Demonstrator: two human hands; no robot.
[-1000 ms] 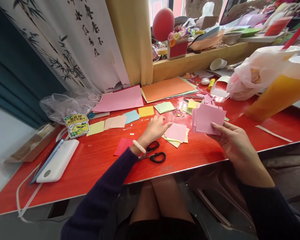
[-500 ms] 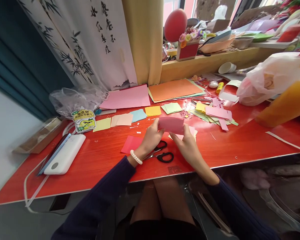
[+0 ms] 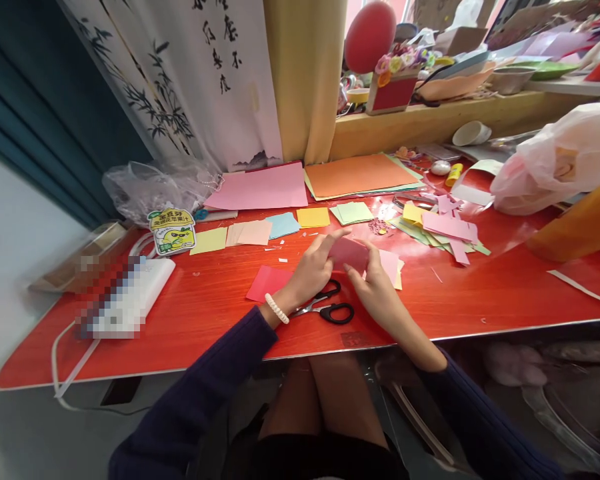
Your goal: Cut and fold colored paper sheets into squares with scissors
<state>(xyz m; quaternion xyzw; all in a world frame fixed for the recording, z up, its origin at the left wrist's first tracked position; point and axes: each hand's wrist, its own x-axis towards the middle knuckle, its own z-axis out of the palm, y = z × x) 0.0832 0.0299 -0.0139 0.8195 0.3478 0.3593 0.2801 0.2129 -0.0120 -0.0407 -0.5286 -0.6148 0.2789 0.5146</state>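
A dark pink paper piece (image 3: 349,255) is held up between my two hands, above the red table. My left hand (image 3: 313,272), with a pale beaded band at the wrist, grips its left edge. My right hand (image 3: 377,287) pinches its right side. Black-handled scissors (image 3: 338,313) lie open under and between the hands, their blades partly hidden by my left wrist. A red paper piece (image 3: 267,283) rests on the table left of my left hand. Behind my right hand sit light pink squares (image 3: 390,265), partly covered by it.
Small paper stacks, among them green (image 3: 209,241), blue (image 3: 283,225) and yellow (image 3: 313,217), line the table behind the hands. Large pink (image 3: 260,188) and orange sheets (image 3: 363,175) lie farther back. Paper scraps (image 3: 450,227) and a plastic bag (image 3: 555,160) are at right, a white device (image 3: 145,293) at left.
The camera view has shifted slightly. The dark pink paper now looks smaller and more tilted between my hands, and my left fingers have moved over its upper left side.
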